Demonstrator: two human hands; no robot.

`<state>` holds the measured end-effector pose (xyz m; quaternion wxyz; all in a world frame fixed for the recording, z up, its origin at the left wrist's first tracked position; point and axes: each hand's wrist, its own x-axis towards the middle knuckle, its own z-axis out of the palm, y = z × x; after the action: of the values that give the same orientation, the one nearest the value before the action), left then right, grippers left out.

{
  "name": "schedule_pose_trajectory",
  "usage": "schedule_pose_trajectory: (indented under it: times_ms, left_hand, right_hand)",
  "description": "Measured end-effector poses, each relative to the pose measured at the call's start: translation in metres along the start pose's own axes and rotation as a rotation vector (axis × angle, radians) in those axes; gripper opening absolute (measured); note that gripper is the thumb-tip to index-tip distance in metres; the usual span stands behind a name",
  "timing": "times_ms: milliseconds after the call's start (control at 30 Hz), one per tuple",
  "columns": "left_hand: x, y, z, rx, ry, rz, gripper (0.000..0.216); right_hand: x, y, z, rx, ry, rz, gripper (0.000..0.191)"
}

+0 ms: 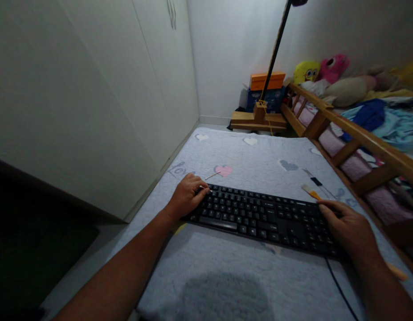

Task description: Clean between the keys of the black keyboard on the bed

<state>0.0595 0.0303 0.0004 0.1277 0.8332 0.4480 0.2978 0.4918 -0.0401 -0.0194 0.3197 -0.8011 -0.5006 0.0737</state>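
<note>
A black keyboard [259,216] lies across a grey mattress cover printed with hearts [226,147]. My left hand [188,196] grips the keyboard's left end, fingers curled over its top corner. My right hand [348,229] holds the right end, fingers wrapped over the number pad. A thin white swab stick [212,175] lies just beyond the left hand. A small brush with an orange handle [311,192] and a thin dark tool [316,181] lie beyond the right hand. The keyboard's black cable [338,285] trails toward me.
White wardrobe doors [92,98] run along the left. A wooden bed rail [353,133] borders the right, with bedding and plush toys behind. A black pole on a wooden base [259,117] and boxes [266,84] stand at the far end.
</note>
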Motion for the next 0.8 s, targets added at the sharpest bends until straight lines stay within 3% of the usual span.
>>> schedule_pose_trajectory:
  times_ms: [800]
  left_hand:
    - [-0.0019,-0.0017,-0.0044,-0.044,-0.055,-0.001,0.017]
  right_hand:
    - [0.0017,-0.0004,-0.0002,-0.015,-0.027,0.013,0.05]
